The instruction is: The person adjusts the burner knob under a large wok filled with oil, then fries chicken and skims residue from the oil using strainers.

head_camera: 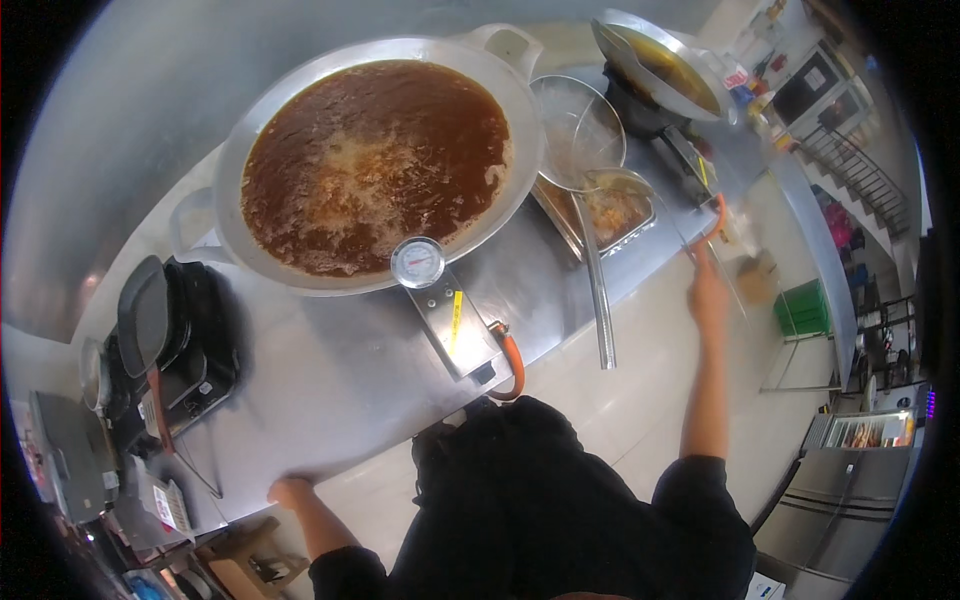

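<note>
My left hand (291,491) rests at the front edge of a stainless steel table (315,382), its fingers partly hidden. Out to the right, my right hand (708,294) appears closed around the thin handle of a ladle (621,181); the grip is small in view. The ladle's bowl lies over a metal tray (646,227) holding golden fried bits. A round wire-mesh strainer (577,127) leans across that tray, its handle jutting past the table edge. Before me a large metal wok (529,157) is filled with dark brown oil (390,150), foaming in the middle.
A dial thermometer (418,262) sits at the wok's near rim, above a burner's metal housing (457,330) with an orange hose (516,364). A second wok (712,105) stands on another burner. Black pans (146,315) and a spatula (156,409) lie left. A green crate (802,309) stands right.
</note>
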Demonstrator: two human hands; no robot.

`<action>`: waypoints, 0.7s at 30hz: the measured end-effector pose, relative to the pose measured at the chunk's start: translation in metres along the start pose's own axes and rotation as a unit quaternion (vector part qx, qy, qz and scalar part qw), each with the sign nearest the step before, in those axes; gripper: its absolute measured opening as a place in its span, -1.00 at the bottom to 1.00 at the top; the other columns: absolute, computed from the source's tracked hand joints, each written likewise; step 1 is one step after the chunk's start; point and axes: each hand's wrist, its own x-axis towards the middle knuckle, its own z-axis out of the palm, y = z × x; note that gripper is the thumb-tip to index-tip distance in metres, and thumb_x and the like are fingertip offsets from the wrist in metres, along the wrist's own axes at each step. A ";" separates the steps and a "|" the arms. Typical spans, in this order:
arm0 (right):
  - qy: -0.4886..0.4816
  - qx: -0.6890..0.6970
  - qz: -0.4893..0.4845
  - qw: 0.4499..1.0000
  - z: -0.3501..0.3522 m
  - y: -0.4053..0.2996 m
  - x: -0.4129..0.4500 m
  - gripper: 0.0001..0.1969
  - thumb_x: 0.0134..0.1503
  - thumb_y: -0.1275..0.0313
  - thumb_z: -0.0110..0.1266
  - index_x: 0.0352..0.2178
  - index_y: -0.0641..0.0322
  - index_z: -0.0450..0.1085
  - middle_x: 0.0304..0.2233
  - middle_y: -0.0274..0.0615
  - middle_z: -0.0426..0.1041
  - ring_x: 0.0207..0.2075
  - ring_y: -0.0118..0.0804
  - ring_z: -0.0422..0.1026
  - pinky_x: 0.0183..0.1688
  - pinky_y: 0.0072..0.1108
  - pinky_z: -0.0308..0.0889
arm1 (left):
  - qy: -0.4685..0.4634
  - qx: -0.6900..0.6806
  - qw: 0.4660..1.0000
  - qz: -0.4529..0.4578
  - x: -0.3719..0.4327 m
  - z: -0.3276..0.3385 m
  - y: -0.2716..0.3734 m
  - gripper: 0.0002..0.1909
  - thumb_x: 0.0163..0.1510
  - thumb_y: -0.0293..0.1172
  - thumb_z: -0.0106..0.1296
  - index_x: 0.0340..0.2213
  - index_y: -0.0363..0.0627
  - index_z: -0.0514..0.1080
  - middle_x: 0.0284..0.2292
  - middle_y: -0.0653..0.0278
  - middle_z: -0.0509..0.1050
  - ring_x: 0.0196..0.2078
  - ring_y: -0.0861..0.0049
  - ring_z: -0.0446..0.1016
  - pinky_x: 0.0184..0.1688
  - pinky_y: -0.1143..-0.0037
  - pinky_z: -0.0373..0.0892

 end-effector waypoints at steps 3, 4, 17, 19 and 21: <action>-0.014 -0.004 0.005 1.000 0.006 0.003 0.003 -0.52 0.02 0.63 -0.25 -0.08 -0.22 0.24 -0.40 -0.10 0.37 -0.32 -0.02 0.41 -0.35 -0.26 0.31 | -0.041 0.046 0.998 -0.009 0.018 0.024 -0.015 -0.61 0.11 -0.39 -0.15 -0.11 -0.48 0.20 -0.24 0.02 0.45 -0.20 0.26 0.48 -0.20 0.42 0.41; -0.020 -0.014 0.015 1.000 0.005 0.002 0.004 -0.53 0.02 0.62 -0.24 -0.08 -0.22 0.24 -0.40 -0.10 0.36 -0.32 -0.02 0.41 -0.35 -0.25 0.31 | -0.041 0.029 0.999 -0.019 0.018 0.025 -0.013 -0.62 0.11 -0.39 -0.16 -0.12 -0.48 0.22 -0.25 0.01 0.45 -0.20 0.25 0.47 -0.20 0.42 0.41; -0.063 -0.018 0.067 0.996 0.009 0.004 -0.001 -0.53 0.04 0.58 -0.19 -0.05 -0.27 0.27 -0.37 -0.08 0.36 -0.29 -0.02 0.41 -0.32 -0.25 0.33 | 0.019 -0.059 0.997 -0.048 -0.001 0.005 -0.004 -0.58 0.06 -0.41 -0.12 -0.13 -0.55 0.21 -0.26 -0.08 0.44 -0.20 0.18 0.47 -0.21 0.39 0.42; -0.063 -0.016 0.070 0.995 0.008 0.004 -0.001 -0.53 0.04 0.58 -0.19 -0.06 -0.27 0.27 -0.37 -0.08 0.36 -0.29 -0.02 0.41 -0.31 -0.25 0.33 | 0.019 -0.056 0.997 -0.045 -0.001 0.007 -0.004 -0.57 0.05 -0.41 -0.11 -0.13 -0.57 0.21 -0.26 -0.10 0.44 -0.20 0.17 0.47 -0.21 0.39 0.43; -0.062 -0.013 0.072 0.995 0.007 0.002 -0.001 -0.54 0.04 0.58 -0.19 -0.06 -0.26 0.28 -0.36 -0.09 0.36 -0.28 -0.03 0.41 -0.31 -0.25 0.33 | 0.016 -0.050 0.998 -0.038 0.001 0.008 -0.004 -0.56 0.04 -0.41 -0.10 -0.13 -0.58 0.21 -0.25 -0.11 0.43 -0.20 0.16 0.47 -0.21 0.39 0.43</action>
